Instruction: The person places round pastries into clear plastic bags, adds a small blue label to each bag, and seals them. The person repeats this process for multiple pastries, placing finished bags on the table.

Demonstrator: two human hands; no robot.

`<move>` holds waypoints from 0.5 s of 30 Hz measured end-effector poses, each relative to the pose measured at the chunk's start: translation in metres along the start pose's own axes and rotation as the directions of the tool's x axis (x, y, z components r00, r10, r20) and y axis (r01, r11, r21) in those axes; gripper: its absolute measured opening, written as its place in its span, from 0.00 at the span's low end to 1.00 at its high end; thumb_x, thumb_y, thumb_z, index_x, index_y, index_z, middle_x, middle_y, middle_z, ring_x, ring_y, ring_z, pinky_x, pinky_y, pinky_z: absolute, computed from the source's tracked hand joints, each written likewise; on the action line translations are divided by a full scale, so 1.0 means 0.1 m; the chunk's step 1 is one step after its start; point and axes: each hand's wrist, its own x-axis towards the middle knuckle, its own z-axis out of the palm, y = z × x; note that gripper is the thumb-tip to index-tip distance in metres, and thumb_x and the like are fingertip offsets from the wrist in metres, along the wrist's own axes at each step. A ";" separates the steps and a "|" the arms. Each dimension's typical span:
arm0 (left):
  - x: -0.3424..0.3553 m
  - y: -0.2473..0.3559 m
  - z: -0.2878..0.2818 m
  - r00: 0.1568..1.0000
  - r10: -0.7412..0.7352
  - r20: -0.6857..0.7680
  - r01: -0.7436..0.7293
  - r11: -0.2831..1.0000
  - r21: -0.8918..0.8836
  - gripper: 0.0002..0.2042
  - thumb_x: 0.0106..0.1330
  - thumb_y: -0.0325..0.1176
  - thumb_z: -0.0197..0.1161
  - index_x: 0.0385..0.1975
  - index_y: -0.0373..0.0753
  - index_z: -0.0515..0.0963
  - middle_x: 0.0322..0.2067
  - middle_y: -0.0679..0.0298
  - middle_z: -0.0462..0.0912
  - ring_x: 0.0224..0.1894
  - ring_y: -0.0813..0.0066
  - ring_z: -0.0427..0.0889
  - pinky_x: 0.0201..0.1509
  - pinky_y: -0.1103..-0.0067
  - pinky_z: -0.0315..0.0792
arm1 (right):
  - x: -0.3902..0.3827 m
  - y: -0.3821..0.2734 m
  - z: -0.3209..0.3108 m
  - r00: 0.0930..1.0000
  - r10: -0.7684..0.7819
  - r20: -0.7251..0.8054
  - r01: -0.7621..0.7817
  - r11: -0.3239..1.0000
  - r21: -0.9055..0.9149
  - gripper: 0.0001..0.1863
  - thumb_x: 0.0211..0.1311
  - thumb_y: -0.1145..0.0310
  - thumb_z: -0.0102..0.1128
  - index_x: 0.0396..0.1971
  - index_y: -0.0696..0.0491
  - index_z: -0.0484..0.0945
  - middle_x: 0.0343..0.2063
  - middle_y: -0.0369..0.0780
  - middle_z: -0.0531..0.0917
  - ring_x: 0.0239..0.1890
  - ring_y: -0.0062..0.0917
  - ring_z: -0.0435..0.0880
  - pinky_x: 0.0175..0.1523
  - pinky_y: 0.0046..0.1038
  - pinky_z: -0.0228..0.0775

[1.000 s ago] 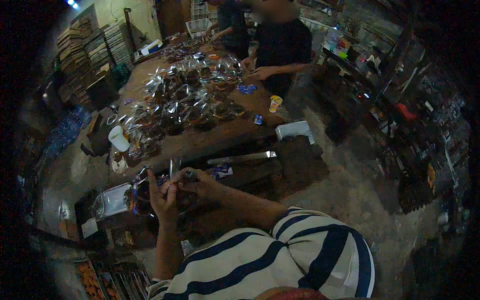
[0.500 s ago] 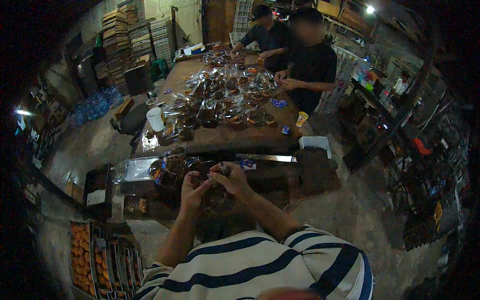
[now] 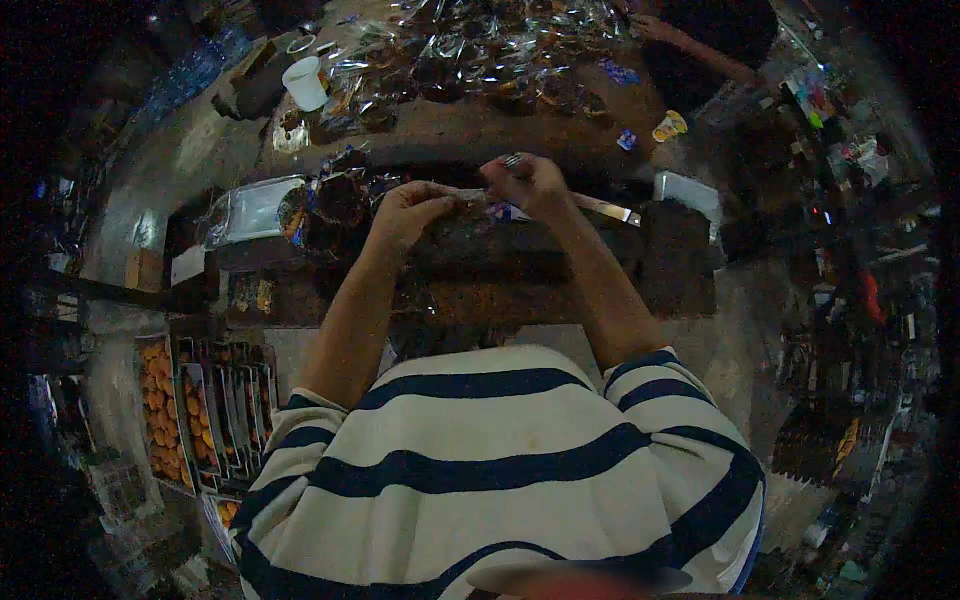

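Over the near edge of the table my left hand is closed in a pinch. A thin, pale, shiny strip, perhaps clear plastic, runs from its fingertips toward my right hand. That hand is closed and slightly blurred, with something small and silvery at its knuckles. Just left of my left hand lie dark items in clear plastic bags. A long flat metal blade or ruler lies to the right of my right hand, partly behind the forearm.
A heap of clear-wrapped dark items covers the far table, beside a white bucket and a yellow cup. Stacked trays of round orange-brown pieces stand at lower left. Another person's arm reaches in at upper right.
My view has tipped downward, so the far table and co-workers slide up, mostly out of sight. My hands have moved apart, with the pale strip now showing between them.
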 end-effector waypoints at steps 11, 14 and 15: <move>0.42 -0.61 -0.26 0.957 -0.186 -0.225 0.107 0.941 -0.320 0.08 0.61 0.30 0.62 0.36 0.34 0.79 0.32 0.63 0.82 0.33 0.78 0.80 0.39 0.82 0.74 | -0.03 1.47 -0.08 0.942 0.322 -0.098 -0.271 0.552 -0.788 0.15 0.47 0.57 0.64 0.34 0.47 0.83 0.39 0.42 0.81 0.43 0.39 0.79 0.47 0.39 0.73; 0.36 -0.61 -0.22 0.963 -0.129 -0.237 0.061 0.960 -0.274 0.10 0.60 0.31 0.63 0.38 0.33 0.79 0.32 0.63 0.82 0.34 0.78 0.80 0.39 0.83 0.74 | -0.05 1.49 0.06 0.960 0.261 -0.101 -0.217 0.464 -0.859 0.12 0.50 0.63 0.59 0.35 0.46 0.83 0.40 0.40 0.80 0.44 0.36 0.79 0.48 0.38 0.73; 0.32 -0.60 -0.21 0.966 -0.100 -0.240 0.037 0.967 -0.251 0.11 0.60 0.32 0.63 0.39 0.33 0.79 0.32 0.63 0.82 0.34 0.79 0.80 0.39 0.83 0.74 | -0.05 1.49 0.08 0.971 0.222 -0.089 -0.186 0.468 -0.864 0.12 0.50 0.65 0.58 0.36 0.45 0.83 0.40 0.40 0.80 0.44 0.36 0.79 0.48 0.38 0.73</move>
